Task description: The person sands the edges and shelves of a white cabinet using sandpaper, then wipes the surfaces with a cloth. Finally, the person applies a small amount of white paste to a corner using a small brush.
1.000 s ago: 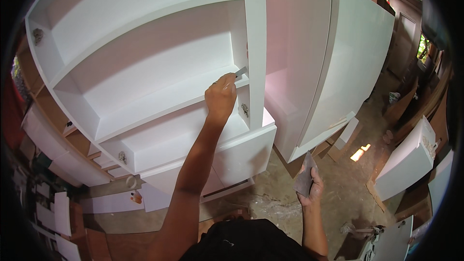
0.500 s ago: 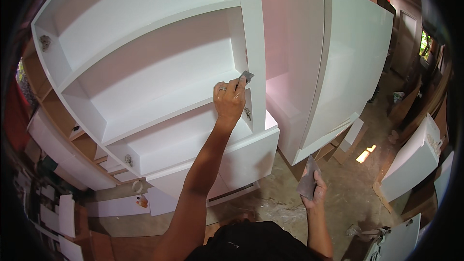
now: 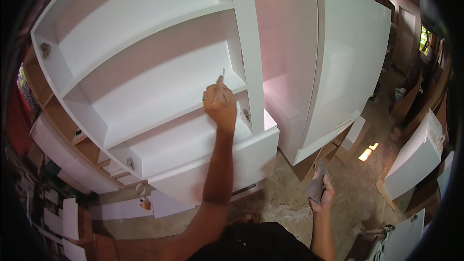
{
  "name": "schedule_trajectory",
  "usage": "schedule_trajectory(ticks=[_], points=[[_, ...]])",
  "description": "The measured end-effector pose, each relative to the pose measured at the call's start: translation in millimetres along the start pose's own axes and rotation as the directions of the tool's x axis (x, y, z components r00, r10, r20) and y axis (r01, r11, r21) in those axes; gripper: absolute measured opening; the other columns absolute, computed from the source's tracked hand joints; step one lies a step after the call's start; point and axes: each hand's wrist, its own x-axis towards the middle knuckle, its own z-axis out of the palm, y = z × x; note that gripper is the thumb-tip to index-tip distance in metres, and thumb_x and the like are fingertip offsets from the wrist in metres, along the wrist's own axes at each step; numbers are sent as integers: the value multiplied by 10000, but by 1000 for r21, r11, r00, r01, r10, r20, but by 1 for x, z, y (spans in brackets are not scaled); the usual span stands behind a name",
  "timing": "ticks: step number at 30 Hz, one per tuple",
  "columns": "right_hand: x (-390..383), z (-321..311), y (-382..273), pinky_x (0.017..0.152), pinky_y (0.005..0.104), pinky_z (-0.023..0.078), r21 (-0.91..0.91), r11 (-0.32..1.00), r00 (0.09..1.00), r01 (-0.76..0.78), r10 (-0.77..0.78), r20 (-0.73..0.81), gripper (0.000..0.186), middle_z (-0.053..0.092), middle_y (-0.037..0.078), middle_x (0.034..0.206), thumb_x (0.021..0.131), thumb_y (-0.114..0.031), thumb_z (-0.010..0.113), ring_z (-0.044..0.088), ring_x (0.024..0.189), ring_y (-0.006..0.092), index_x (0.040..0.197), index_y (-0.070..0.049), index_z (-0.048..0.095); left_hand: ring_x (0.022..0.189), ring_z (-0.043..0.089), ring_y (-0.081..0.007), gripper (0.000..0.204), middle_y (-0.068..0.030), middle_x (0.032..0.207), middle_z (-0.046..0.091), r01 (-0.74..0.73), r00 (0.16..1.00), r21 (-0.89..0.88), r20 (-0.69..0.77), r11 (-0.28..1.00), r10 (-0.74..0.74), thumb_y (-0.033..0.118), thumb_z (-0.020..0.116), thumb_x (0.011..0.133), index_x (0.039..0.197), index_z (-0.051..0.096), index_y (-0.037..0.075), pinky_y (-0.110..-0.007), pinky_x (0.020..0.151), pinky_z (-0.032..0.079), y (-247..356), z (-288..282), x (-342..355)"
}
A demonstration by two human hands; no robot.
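My left hand (image 3: pixel 220 104) reaches over the front edge of the middle shelf (image 3: pixel 179 115) of a white cabinet (image 3: pixel 253 38). Pinched in its fingers is a small, thin grey scraper blade (image 3: pixel 224 72), seen almost edge-on. Whether the blade touches the shelf, I cannot tell. Lower down on the right, my right hand (image 3: pixel 325 197) holds a flat grey plate (image 3: pixel 316 186) upright above the floor, thumb across its face. Whitish smears mark the fingers of that hand.
A tall white cabinet with a glossy door (image 3: pixel 350 58) stands to the right. White panels (image 3: pixel 411 162) lean at the far right. On the floor at left lie white boards (image 3: pixel 121 209) and a roll of tape (image 3: pixel 140 188). Brown open shelving (image 3: pixel 41 79) stands behind at left.
My left hand has moved left, away from the cabinet's upright, and its blade has turned edge-on. My right hand with the grey plate has shifted slightly right and down.
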Motion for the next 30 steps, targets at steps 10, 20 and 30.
schedule_trajectory(ticks=[10,20,30], points=[[-11,9,-9,860,298,541,-100,995,1000,-13,14,9,342,664,111,1098,935,-158,608,659,960,200,1234,-3,547,874,631,-225,298,-26,1035,705,96,995,61,27,994,-98,25,613,813,1083,710,108,-381,766,388,28,39,-58],[-5,0,-12,856,311,545,-94,995,999,-26,24,-25,333,673,120,1071,942,-159,595,665,945,214,1227,6,551,958,606,-225,311,-9,1069,702,109,992,44,58,993,-112,14,580,844,1108,696,132,-383,802,370,33,41,-35],[2,-5,-4,813,304,548,-111,991,998,-69,67,-22,329,683,104,1063,952,-190,585,673,914,204,1227,-12,562,949,593,-204,308,-7,1042,701,51,998,33,47,998,-52,-3,582,842,1098,701,121,-359,822,347,35,48,7]])
